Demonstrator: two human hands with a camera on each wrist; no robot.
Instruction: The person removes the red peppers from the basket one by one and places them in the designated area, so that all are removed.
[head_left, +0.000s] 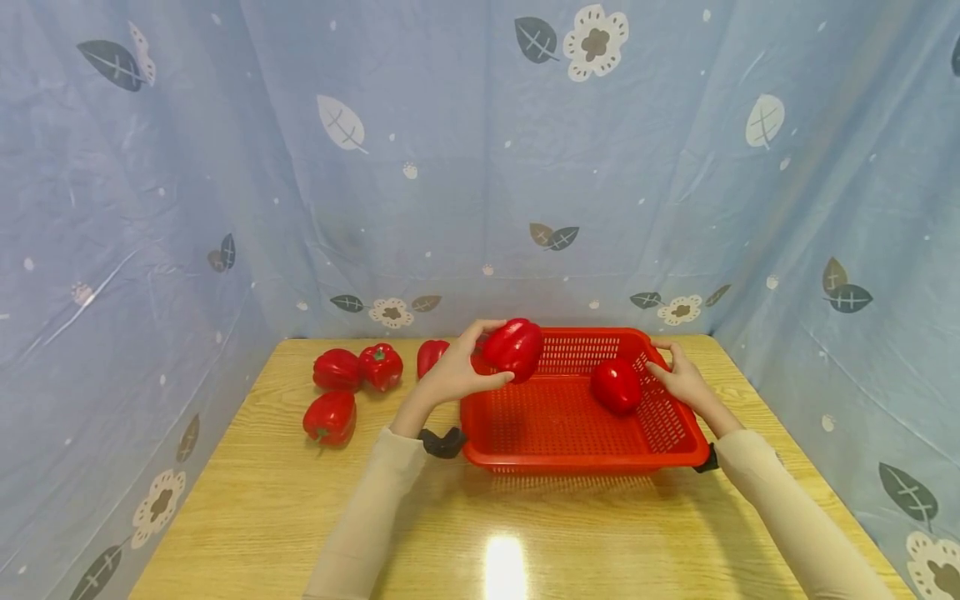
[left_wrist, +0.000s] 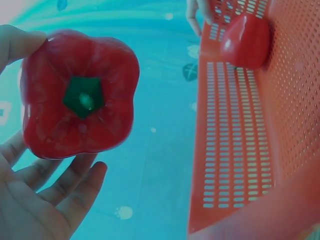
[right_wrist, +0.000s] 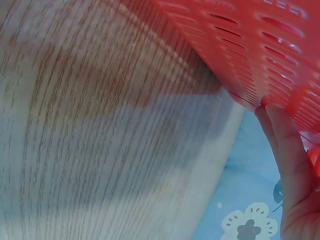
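Observation:
My left hand point(head_left: 454, 373) holds a red bell pepper point(head_left: 514, 348) between thumb and fingers, raised over the left end of a red plastic basket point(head_left: 585, 460). In the left wrist view, the pepper's green stem end point(left_wrist: 84, 96) faces the camera. At the basket's right side, my right hand point(head_left: 681, 385) grips the rim; in the right wrist view its fingers point(right_wrist: 287, 145) press the slotted outer wall. Another red bell pepper point(head_left: 617, 386) lies inside the basket, near the right wall.
Left of the basket, several red bell peppers lie on the wooden table point(head_left: 247, 500): two side by side point(head_left: 337, 369), one nearer point(head_left: 331, 418), and one point(head_left: 431, 356) partly behind my left hand. A blue patterned curtain point(head_left: 420, 167) surrounds the table's back and sides.

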